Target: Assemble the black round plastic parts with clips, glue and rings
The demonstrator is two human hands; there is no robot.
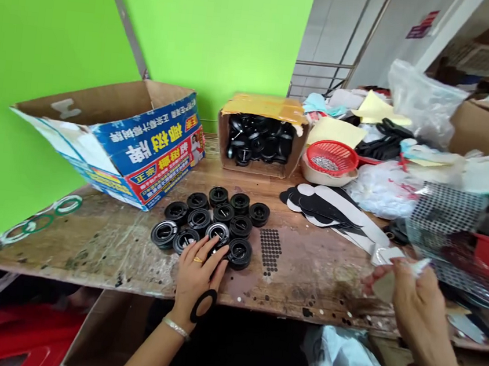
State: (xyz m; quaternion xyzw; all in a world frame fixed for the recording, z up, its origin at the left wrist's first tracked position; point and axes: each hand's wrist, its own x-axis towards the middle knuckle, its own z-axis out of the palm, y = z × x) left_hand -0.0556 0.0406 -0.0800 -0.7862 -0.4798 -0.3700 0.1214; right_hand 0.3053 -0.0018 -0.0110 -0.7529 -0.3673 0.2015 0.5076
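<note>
1. Head view, counts: eleven black round caps (pixel 216 221) sit clustered on the worn wooden bench (pixel 102 244), all touching one another, one of them with a shiny silver rim. Behind them, a small open carton (pixel 262 135) holds many more of the same caps, too heaped to count.

2. Head view, hands: the left hand (pixel 197 274) lies palm down at the near edge of the cluster, fingers spread, fingertips touching the nearest caps; a gold ring and a silver bracelet show on it, and a flat black oval ring (pixel 204 306) rests against the wrist. The right hand (pixel 408 284) is well apart at the right, its fingers pinching a small pale backing sheet (pixel 384 285) near a white pen-like tip; the exact grip is blurred.

3. Head view, materials: a sheet of small black dot stickers (pixel 269 248) lies just right of the cluster, in neat rows. Overlapping black and white strips (pixel 333 210), long and round-ended, fan out further right.

4. Head view, surroundings: one large printed cardboard box (pixel 144 143) lies tilted at the left. One red mesh basket (pixel 332 157) sits in a pale bowl beside the small carton. Crumpled clear plastic bags (pixel 423 100) pile at the right.
</note>
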